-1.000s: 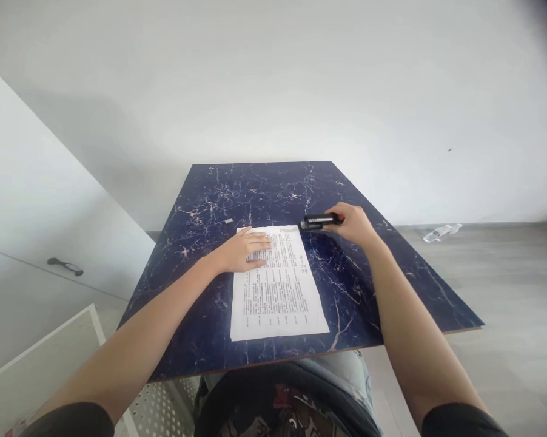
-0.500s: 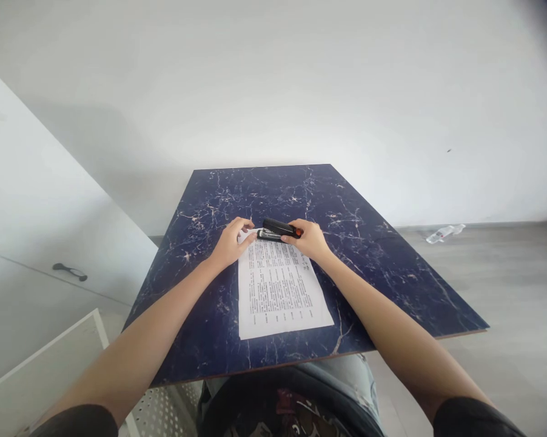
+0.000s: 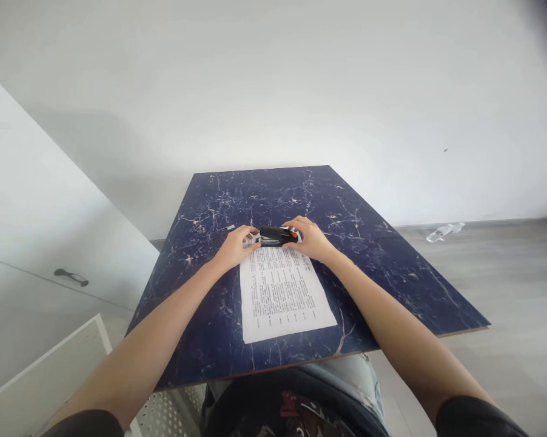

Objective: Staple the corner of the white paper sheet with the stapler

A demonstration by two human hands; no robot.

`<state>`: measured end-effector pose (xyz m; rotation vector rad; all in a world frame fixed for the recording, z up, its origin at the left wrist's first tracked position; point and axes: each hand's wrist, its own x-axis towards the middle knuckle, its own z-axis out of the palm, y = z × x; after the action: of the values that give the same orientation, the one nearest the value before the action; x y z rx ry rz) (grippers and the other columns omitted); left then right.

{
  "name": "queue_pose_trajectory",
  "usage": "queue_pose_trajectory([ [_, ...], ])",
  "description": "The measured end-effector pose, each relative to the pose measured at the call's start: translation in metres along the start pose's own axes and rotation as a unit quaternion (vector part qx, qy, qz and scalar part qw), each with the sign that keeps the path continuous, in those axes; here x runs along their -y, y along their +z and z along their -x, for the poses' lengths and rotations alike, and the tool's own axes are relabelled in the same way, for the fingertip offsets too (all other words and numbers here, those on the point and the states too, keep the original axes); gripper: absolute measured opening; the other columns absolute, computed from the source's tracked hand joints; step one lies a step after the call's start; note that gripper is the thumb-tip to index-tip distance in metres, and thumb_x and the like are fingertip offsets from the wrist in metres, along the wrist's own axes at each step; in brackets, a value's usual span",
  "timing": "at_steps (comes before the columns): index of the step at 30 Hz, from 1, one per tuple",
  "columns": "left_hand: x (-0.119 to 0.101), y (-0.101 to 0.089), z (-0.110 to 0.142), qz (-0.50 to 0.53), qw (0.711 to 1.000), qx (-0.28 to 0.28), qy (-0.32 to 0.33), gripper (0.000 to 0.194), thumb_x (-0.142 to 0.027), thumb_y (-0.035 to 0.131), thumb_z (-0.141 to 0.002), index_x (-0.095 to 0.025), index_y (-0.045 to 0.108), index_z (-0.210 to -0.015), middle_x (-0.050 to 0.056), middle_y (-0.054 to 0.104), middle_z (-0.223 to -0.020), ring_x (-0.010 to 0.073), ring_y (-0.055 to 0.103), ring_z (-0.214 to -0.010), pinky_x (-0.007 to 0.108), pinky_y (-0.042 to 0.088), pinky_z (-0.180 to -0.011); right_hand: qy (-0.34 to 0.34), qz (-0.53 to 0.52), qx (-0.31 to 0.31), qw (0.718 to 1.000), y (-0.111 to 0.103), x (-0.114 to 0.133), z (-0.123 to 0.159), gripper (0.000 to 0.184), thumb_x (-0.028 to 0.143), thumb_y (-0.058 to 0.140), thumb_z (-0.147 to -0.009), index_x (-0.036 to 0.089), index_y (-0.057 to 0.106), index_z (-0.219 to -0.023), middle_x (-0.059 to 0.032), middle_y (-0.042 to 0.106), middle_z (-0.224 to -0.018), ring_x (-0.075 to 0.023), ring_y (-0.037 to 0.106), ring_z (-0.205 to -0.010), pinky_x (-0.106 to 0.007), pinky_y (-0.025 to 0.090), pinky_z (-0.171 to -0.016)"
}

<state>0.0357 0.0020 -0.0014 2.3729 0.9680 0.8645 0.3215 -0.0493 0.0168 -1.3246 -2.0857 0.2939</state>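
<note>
A printed white paper (image 3: pixel 282 291) lies on the dark blue marbled table (image 3: pixel 382 267). A black stapler (image 3: pixel 276 236) with an orange end sits over the paper's far left corner. My right hand (image 3: pixel 312 240) is closed around the stapler's right end. My left hand (image 3: pixel 237 244) pinches the paper's far left corner beside the stapler's nose.
A small pale scrap (image 3: pixel 230 227) lies on the table left of my hands. A white cabinet (image 3: pixel 50 243) with a dark handle (image 3: pixel 71 276) stands at the left. A plastic bottle (image 3: pixel 444 231) lies on the grey floor at the right.
My right hand carried the stapler from the table's right over to the paper's far left corner. My left hand went from lying flat on the paper to pinching that corner.
</note>
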Motion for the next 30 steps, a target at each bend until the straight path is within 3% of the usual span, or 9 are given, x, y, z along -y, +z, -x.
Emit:
queue_pose_trajectory([
  [6,-0.001,0.0,0.001,-0.001,0.999,0.032,0.004,0.031,-0.029,0.072,-0.089,-0.02,0.065,-0.118,0.008,0.069,-0.115,0.023,0.067,-0.103,0.042,0.056,-0.093,0.007,-0.064,-0.025,0.998,-0.014,-0.009,0.007,0.022,0.039,0.078,-0.085,0.023,0.076,-0.099,-0.0059,0.074,-0.101,-0.021,0.067,-0.087,-0.036,0.054,-0.08],
  [15,0.004,0.002,0.0,-0.002,0.999,0.048,-0.008,0.028,-0.033,0.064,-0.096,-0.02,0.063,-0.12,0.01,0.067,-0.117,0.0249,0.066,-0.107,0.043,0.055,-0.094,-0.015,-0.12,-0.066,0.99,-0.004,-0.023,0.007,0.03,0.05,0.083,-0.081,0.022,0.074,-0.081,-0.006,0.075,-0.092,-0.0178,0.064,-0.07,-0.035,0.054,-0.066],
  [30,0.004,0.0,-0.001,0.052,0.997,0.028,-0.044,0.03,-0.03,0.072,-0.089,-0.021,0.065,-0.117,0.009,0.071,-0.118,0.0224,0.068,-0.101,0.038,0.053,-0.09,-0.032,-0.134,-0.076,0.988,-0.001,-0.03,0.006,0.037,0.052,0.085,-0.08,0.022,0.068,-0.066,-0.0054,0.075,-0.093,-0.016,0.061,-0.066,-0.036,0.054,-0.063],
])
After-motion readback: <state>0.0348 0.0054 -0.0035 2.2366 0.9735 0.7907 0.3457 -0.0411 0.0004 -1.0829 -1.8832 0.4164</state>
